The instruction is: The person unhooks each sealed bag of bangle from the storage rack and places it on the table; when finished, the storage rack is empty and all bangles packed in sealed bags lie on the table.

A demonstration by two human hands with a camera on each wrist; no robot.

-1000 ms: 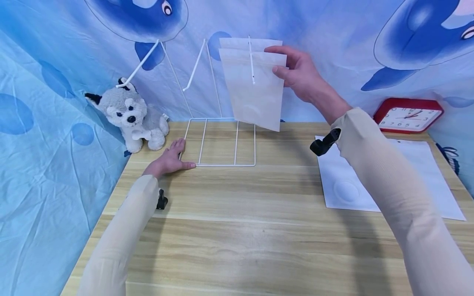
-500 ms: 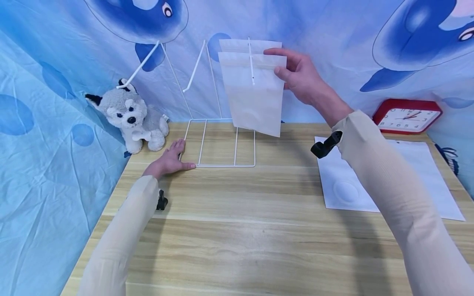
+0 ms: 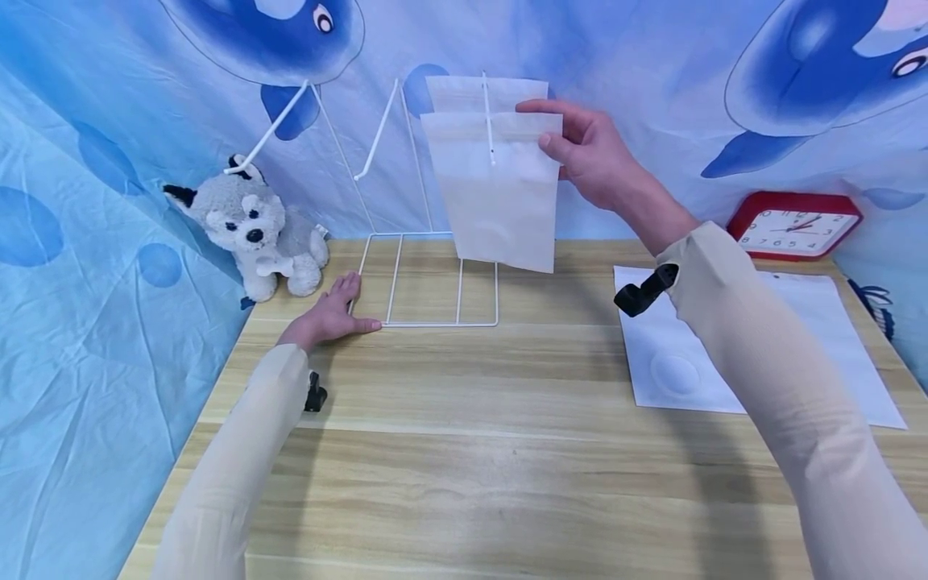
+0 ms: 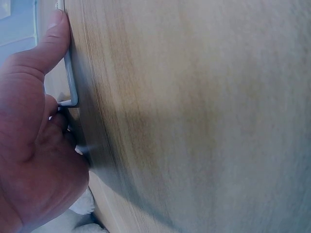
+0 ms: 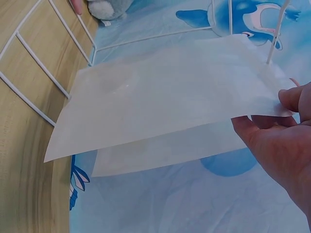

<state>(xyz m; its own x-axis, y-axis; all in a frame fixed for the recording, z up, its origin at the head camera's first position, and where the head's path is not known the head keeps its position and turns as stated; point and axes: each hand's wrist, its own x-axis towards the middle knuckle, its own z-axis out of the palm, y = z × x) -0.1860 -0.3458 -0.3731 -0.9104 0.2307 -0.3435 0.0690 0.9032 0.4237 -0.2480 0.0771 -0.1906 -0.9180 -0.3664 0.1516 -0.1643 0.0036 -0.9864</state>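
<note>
A white wire rack point(image 3: 442, 325) stands at the back of the table with slanted prongs. Two flat, whitish paper bags point(image 3: 493, 201) hang one before the other on its right prong point(image 3: 488, 121). My right hand point(image 3: 590, 153) pinches the upper right edge of the front bag, thumb in front and fingers behind. In the right wrist view the rear bag point(image 5: 165, 150) hangs apart from the front one. My left hand point(image 3: 329, 314) rests at the rack base's left side, its thumb stretched onto the front corner; its other fingers are partly hidden in the left wrist view.
A grey and white plush dog point(image 3: 254, 221) sits left of the rack. At right lies a white sheet-like packet point(image 3: 677, 338) with a round bump, partly under the right forearm. Behind it stands a red clock point(image 3: 797, 225). A blue printed cloth point(image 3: 623, 48) hangs behind the table.
The front bag has slid forward and slightly down along the prong, widening its gap from the rear bag. My right hand moved with it; the left hand stayed in place.
</note>
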